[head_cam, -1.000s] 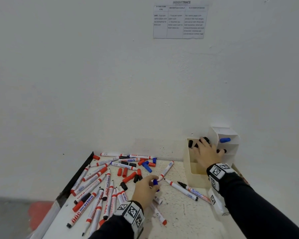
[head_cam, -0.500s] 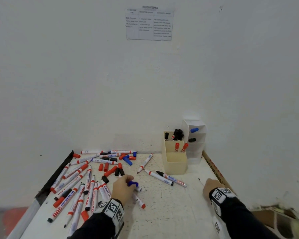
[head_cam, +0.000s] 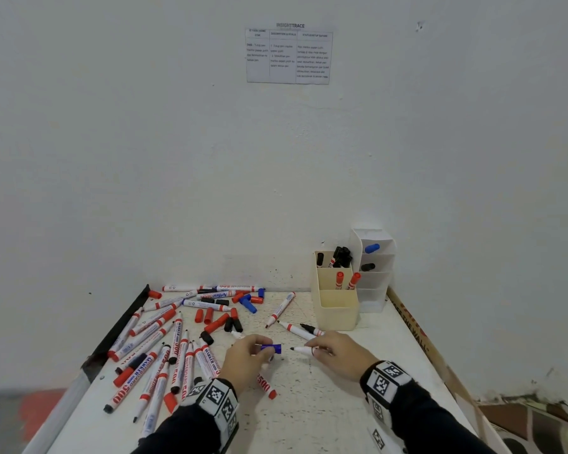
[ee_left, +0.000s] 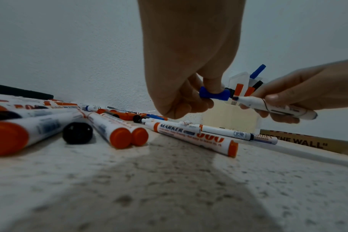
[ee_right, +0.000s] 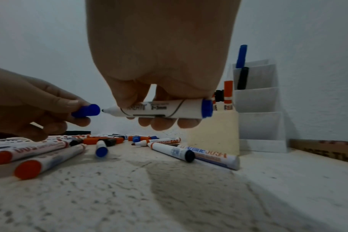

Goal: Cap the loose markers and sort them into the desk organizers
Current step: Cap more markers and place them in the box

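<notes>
My left hand [head_cam: 248, 360] pinches a blue cap [head_cam: 271, 348] [ee_left: 215, 93] [ee_right: 86, 110] between thumb and fingers, its open end facing right. My right hand [head_cam: 336, 355] grips an uncapped white marker with a blue end [head_cam: 304, 350] [ee_left: 272, 106] [ee_right: 161, 109], tip pointing left at the cap. A small gap separates tip and cap. Both hover just above the white table [head_cam: 309, 407]. A cream organizer [head_cam: 335, 304] holds red and black markers; a white tiered organizer [head_cam: 374, 273] behind it holds one blue and one black.
Several loose red, black and blue markers and caps [head_cam: 177, 342] lie scattered across the table's left half and back. Two uncapped markers [head_cam: 295, 329] lie just beyond my hands. A cardboard strip [head_cam: 413, 332] runs along the right edge. The wall stands close behind.
My right hand left the organizers, came down to the table's right side, picked up a marker and brought it to the middle. My left hand lifted the blue cap towards it.
</notes>
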Demonstrator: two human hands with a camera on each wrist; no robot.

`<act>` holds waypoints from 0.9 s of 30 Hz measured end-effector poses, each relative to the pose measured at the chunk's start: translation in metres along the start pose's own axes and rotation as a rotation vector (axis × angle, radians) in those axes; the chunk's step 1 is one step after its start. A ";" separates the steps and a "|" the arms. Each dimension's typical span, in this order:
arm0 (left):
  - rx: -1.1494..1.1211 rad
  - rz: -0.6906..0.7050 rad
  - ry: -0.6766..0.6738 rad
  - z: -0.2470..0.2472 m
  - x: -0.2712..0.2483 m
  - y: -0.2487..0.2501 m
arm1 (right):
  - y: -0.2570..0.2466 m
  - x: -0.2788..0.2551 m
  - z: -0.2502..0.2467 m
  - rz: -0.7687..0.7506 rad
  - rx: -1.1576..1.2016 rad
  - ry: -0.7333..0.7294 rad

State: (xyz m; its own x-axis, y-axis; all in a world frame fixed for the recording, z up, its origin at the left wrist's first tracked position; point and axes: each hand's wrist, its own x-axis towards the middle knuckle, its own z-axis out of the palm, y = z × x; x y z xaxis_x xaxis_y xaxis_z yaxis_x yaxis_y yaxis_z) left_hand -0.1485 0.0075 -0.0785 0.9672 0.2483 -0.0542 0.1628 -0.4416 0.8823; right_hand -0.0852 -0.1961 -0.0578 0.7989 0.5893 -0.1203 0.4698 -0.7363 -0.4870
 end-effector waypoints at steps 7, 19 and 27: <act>-0.035 -0.010 -0.144 -0.011 -0.007 -0.005 | -0.024 0.002 0.008 -0.102 -0.058 -0.032; 0.265 0.239 -0.137 -0.006 -0.021 0.013 | -0.051 0.000 0.017 -0.190 -0.053 0.043; 0.240 0.399 -0.095 0.000 -0.021 0.018 | -0.054 -0.006 0.007 -0.074 0.364 -0.204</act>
State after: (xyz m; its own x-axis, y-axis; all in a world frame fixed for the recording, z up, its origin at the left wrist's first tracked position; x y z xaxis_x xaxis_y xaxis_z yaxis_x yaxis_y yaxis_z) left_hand -0.1657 -0.0059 -0.0618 0.9750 -0.0569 0.2147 -0.1959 -0.6757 0.7107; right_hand -0.1180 -0.1579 -0.0367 0.6598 0.7171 -0.2245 0.3306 -0.5454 -0.7702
